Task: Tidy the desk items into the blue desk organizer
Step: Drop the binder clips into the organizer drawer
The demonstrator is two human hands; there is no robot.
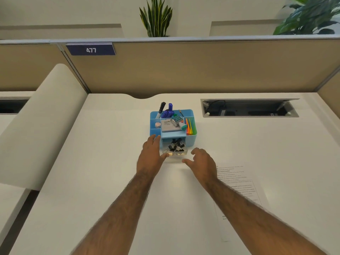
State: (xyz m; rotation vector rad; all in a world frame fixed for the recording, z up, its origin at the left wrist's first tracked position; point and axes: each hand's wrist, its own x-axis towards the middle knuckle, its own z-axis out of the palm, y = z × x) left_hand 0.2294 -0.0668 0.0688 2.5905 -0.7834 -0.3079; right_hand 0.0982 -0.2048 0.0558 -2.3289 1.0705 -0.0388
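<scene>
The blue desk organizer (191, 135) stands mid-desk. Its top holds a black marker (161, 108), blue markers (169, 113), a grey Camlin box (168, 125), a stapler-like item (177, 120), a small round item (157, 125) and coloured flags (189, 128). Its clear drawer (175, 150) is pulled out toward me and contains several black binder clips (176, 146). My left hand (150, 153) rests against the organizer's front left corner, thumb touching the drawer's left front. My right hand (201, 160) hovers just right of the drawer front, fingers apart, holding nothing.
A printed sheet of paper (239, 196) lies on the white desk under my right forearm. An open cable tray (250, 108) sits at the back right. Beige partition walls enclose the desk on the back and sides.
</scene>
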